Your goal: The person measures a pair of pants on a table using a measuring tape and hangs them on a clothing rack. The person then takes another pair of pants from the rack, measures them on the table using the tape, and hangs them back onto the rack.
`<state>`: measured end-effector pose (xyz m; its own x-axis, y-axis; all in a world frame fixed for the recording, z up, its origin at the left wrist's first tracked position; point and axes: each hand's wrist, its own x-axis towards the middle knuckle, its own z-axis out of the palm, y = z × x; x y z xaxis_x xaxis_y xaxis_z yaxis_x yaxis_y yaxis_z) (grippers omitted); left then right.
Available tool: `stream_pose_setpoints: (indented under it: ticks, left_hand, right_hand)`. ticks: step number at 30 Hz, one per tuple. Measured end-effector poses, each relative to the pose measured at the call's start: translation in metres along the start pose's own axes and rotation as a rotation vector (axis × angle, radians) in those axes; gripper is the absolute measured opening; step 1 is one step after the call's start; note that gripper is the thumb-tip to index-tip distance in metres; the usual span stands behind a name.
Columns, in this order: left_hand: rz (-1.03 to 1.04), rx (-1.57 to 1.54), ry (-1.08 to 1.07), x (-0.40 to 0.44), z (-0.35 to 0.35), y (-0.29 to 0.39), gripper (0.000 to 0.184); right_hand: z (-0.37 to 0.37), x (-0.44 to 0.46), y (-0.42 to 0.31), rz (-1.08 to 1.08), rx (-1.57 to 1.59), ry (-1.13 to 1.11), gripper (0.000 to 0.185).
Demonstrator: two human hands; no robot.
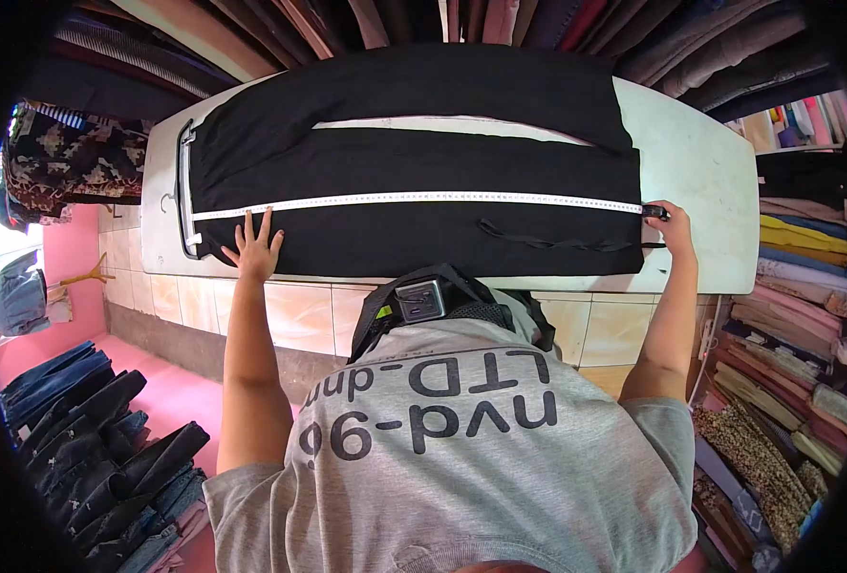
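So the long, thin white tape measure (423,199) ran roughly 9 to 3 o'clock along flat black fabric trousers (414,170) on a white board (705,181). Left hand (257,254) was spread, fingertips on the tape toward its 9 o'clock end. Right hand (673,229) was nearer the small black case (654,211), pinching it at 3 o'clock.

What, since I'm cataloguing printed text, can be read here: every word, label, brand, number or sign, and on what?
"nvd-96": grey T-shirt, upside down in this view; its end curves into a fold.
"LTD_": same T-shirt, next line; the letters after it are too distorted to read surely.
A smaller line on the T-shirt: unreadable.
White measuring tape: markings too small to read.
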<state>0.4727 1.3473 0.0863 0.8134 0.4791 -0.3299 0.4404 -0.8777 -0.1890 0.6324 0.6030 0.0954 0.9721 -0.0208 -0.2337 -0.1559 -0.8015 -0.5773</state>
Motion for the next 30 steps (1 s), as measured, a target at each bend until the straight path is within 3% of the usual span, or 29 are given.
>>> stream_pose_setpoints:
  ticks: [19, 23, 25, 30]
  left_hand:
    - [0.031, -0.055, 0.038, -0.002, 0.003, -0.001, 0.056]
    - [0.063, -0.064, 0.143, -0.004, 0.005, 0.004, 0.055]
    - [0.163, -0.045, 0.213, -0.012, -0.003, 0.020, 0.055]
    - [0.663, -0.244, 0.220, -0.028, -0.023, 0.077, 0.064]
  right_hand:
    - [-0.002, -0.004, -0.012, 0.066, -0.019, 0.003, 0.032]
    - [0.000, -0.006, -0.016, 0.078, -0.003, -0.006, 0.031]
    - [0.006, -0.011, -0.017, -0.141, -0.036, 0.103, 0.031]
    - [0.024, -0.034, -0.048, -0.118, 0.008, 0.147, 0.031]
